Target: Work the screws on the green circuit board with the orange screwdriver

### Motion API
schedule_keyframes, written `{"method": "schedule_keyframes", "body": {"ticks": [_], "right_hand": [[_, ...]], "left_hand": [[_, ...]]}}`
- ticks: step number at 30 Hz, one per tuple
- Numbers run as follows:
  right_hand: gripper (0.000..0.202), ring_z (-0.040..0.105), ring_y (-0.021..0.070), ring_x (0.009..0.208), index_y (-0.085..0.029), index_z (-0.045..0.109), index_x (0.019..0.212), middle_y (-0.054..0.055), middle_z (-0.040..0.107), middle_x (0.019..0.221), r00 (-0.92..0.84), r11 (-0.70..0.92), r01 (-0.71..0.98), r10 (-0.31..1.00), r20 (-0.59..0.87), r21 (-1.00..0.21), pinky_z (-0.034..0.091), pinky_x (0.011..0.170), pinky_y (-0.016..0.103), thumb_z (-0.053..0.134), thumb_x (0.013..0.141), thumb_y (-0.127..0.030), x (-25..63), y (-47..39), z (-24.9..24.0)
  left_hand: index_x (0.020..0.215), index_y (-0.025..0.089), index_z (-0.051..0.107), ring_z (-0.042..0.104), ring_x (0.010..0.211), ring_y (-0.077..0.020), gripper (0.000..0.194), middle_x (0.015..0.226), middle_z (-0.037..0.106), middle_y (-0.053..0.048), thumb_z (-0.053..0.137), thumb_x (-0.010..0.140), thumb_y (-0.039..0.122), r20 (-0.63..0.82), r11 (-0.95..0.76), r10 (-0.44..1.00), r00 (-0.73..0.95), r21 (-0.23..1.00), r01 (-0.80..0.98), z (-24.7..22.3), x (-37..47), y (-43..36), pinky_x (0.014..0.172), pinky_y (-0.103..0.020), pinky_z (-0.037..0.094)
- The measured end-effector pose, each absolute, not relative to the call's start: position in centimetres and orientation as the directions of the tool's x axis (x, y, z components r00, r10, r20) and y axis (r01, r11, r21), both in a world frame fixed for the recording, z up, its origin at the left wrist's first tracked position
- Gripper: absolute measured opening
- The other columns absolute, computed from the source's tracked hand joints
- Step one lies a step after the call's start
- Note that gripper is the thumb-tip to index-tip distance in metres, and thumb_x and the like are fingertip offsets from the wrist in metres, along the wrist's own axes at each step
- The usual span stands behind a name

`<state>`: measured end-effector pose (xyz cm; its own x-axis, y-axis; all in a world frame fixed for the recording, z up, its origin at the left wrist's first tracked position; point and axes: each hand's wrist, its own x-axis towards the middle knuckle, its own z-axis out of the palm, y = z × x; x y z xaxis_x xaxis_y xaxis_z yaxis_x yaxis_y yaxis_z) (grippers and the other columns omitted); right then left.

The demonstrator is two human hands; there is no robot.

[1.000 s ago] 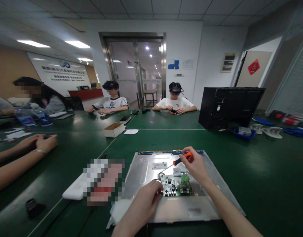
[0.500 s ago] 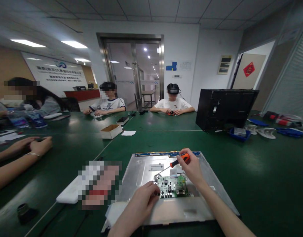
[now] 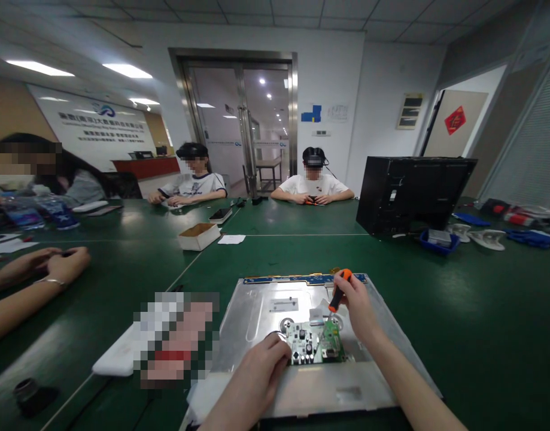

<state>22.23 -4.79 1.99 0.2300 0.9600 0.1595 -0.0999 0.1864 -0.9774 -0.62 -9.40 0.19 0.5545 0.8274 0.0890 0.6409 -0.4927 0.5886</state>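
Metal panel lies flat on the green worktop right in front of me, w/ the green circuit board on its middle & a blue strip along its far edge; to its L, just beside, a white slab & a pinkish flat item, both partly pixelated; further L, near my side, a small dark cap-like piece; beyond the panel, a bit L, an open box w/ a paper slip next to it; far R a big black monitor, a blue tray w/ a grey item in it near its base; another person's hands at far L, two people across the worktop; what's in the way: my L grip hides the board's near-L edge, my R forearm crosses the panel's R side; R grip is closed on the orange-&-black screwdriver, handle leaning up & away from the board, shaft running down over it; tip's too small to make out; R arm reaches in from lower R, wrist above the panel; L arm comes from bottom centre, back of hand up, fingers curled in at the board's L edge; can't tell if they're pinching anything.
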Motion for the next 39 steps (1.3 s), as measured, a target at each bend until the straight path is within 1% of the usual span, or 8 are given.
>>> {"method": "schedule_keyframes", "body": {"ticks": [7, 10, 14, 20, 24, 29, 35, 39], "right_hand": [[0.042, 0.044, 0.0131, 0.049, -0.022, 0.050, 0.066, -0.002, 0.049, 0.059, 0.142, 0.133, -0.183, 0.984, 0.107, -0.974, 0.038, 0.045, 0.025, 0.059, 0.078, -0.061, 21.6, -5.1, 2.2], [0.041, 0.045, 0.0133, 0.051, -0.022, 0.049, 0.068, -0.002, 0.051, 0.060, 0.139, 0.138, -0.200, 0.984, 0.111, -0.970, 0.038, 0.047, 0.025, 0.059, 0.078, -0.061, 21.4, -5.1, 2.2], [0.041, 0.045, 0.0132, 0.052, -0.022, 0.049, 0.069, -0.002, 0.052, 0.061, 0.121, 0.128, -0.206, 0.987, 0.104, -0.970, 0.038, 0.048, 0.025, 0.062, 0.076, -0.060, 21.0, -5.4, 2.1], [0.044, 0.045, 0.0132, 0.051, -0.022, 0.051, 0.069, -0.002, 0.050, 0.061, 0.101, 0.108, -0.181, 0.991, 0.091, -0.977, 0.039, 0.046, 0.024, 0.060, 0.075, -0.064, 19.7, -4.8, 3.0], [0.049, 0.041, 0.0122, 0.047, -0.023, 0.051, 0.066, -0.004, 0.045, 0.055, 0.112, 0.122, -0.167, 0.988, 0.104, -0.978, 0.036, 0.042, 0.023, 0.055, 0.073, -0.071, 18.8, -3.7, 3.6], [0.050, 0.036, 0.0102, 0.039, -0.024, 0.046, 0.064, -0.007, 0.038, 0.050, 0.179, 0.092, -0.177, 0.982, 0.060, -0.980, 0.027, 0.036, 0.021, 0.054, 0.073, -0.072, 18.8, -3.5, 2.4], [0.052, 0.036, 0.0099, 0.041, -0.023, 0.048, 0.066, -0.007, 0.039, 0.052, 0.232, 0.070, -0.238, 0.973, 0.013, -0.969, 0.032, 0.036, 0.021, 0.058, 0.070, -0.074, 19.7, -4.0, 0.5], [0.055, 0.035, 0.0094, 0.042, -0.023, 0.050, 0.066, -0.007, 0.039, 0.053, 0.247, 0.065, -0.266, 0.969, -0.002, -0.962, 0.031, 0.036, 0.021, 0.062, 0.066, -0.076, 19.7, -3.8, 0.4]], "left_hand": [[0.090, 0.020, 0.060, 0.064, 0.082, -0.0222, 0.025, 0.090, 0.069, -0.008, 0.040, 0.092, 0.006, 0.109, -0.476, 0.852, 0.513, 0.569, 0.670, 0.7, -0.7, -9.0, 0.071, -0.027, 0.042], [0.089, 0.020, 0.059, 0.064, 0.084, -0.0224, 0.024, 0.093, 0.069, -0.008, 0.041, 0.090, 0.004, 0.124, -0.471, 0.857, 0.500, 0.579, 0.665, 1.2, -0.8, -8.7, 0.071, -0.027, 0.043], [0.086, 0.019, 0.060, 0.064, 0.087, -0.0217, 0.024, 0.096, 0.068, -0.008, 0.043, 0.086, 0.003, 0.083, -0.427, 0.877, 0.473, 0.587, 0.688, 1.6, -0.9, -8.5, 0.073, -0.028, 0.044], [0.086, 0.019, 0.063, 0.063, 0.089, -0.0216, 0.019, 0.098, 0.067, -0.007, 0.048, 0.089, 0.008, 0.049, -0.445, 0.848, 0.528, 0.607, 0.659, 0.7, -0.6, -8.6, 0.075, -0.028, 0.044], [0.092, 0.019, 0.063, 0.063, 0.087, -0.0214, 0.017, 0.095, 0.069, -0.006, 0.051, 0.087, 0.007, 0.057, -0.425, 0.863, 0.502, 0.619, 0.660, -0.1, -0.4, -8.5, 0.075, -0.028, 0.043], [0.088, 0.018, 0.063, 0.064, 0.083, -0.0209, 0.015, 0.090, 0.070, -0.005, 0.052, 0.088, 0.008, 0.030, -0.395, 0.877, 0.479, 0.611, 0.686, -0.2, -0.4, -8.6, 0.072, -0.028, 0.042], [0.086, 0.018, 0.066, 0.065, 0.088, -0.0218, 0.019, 0.097, 0.070, -0.007, 0.051, 0.090, 0.007, 0.022, -0.436, 0.859, 0.511, 0.556, 0.708, 0.2, 0.0, -8.8, 0.075, -0.028, 0.043], [0.088, 0.018, 0.068, 0.065, 0.091, -0.0219, 0.022, 0.100, 0.070, -0.007, 0.051, 0.090, 0.006, 0.028, -0.446, 0.855, 0.518, 0.548, 0.708, 0.1, 0.0, -8.9, 0.075, -0.028, 0.043]]}}
